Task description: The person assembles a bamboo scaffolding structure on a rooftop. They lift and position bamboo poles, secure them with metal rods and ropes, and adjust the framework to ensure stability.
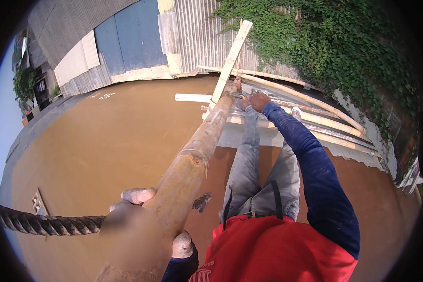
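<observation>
Here the long rusty pipe (pixel 192 155) runs from the lower middle of the frame up to the upper middle, slanting right as it goes, where its far end meets a pale wooden plank (pixel 230 61) leaning against the corrugated metal wall (pixel 202 37). The left hand (pixel 141 207), at the lower left, wraps the near end of the pipe: its fingers (pixel 137 195) curl over the top and the thumb (pixel 182 244) presses in from below, apparently to steady the weight close to the body. Part of that hand is blurred, so the exact grip is hard to read. The right hand (pixel 258 99) reaches far out on a blue sleeve (pixel 315 169) to the far end of the pipe, its fingers closed around a thin tool or rod there; I cannot tell which. The person's grey trouser legs (pixel 249 160) stretch forward beside the pipe, seemingly for balance on this high perch.

A twisted steel bar (pixel 42 224) enters from the left edge and ends behind the left hand. Pale poles (pixel 305 101) lie along the right, under an ivy-covered wall (pixel 333 42). Brown ground (pixel 108 141) fills the middle below.
</observation>
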Demonstrator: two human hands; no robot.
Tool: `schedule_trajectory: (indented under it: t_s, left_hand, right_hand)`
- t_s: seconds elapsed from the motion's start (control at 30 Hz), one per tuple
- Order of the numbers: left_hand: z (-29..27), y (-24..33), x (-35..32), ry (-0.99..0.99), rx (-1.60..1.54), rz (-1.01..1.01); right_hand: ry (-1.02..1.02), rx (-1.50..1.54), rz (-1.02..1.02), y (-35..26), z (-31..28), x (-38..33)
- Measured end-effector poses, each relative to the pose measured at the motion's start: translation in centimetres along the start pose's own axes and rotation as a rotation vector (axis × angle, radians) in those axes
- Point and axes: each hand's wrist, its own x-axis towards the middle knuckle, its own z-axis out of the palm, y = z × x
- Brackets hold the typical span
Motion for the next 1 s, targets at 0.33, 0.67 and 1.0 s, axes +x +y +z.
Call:
schedule_trajectory:
  t_s: [0.33,0.67,1.0]
  left_hand:
    - [0.1,0.0,0.5,0.019,-0.004,-0.002]
    - [1.3,0.1,-0.9,0.157,0.213,-0.048]
    - [1.7,1.2,0.1,0.015,0.23,-0.03]
  right_hand:
    - [0.25,0.587,0.302,-1.9,9.5,-0.3]
    - [0.008,1.449,0.706,-5.4,14.2,-10.3]
    - [-0.051,0.792,0.502,3.8,5.3,-16.4]
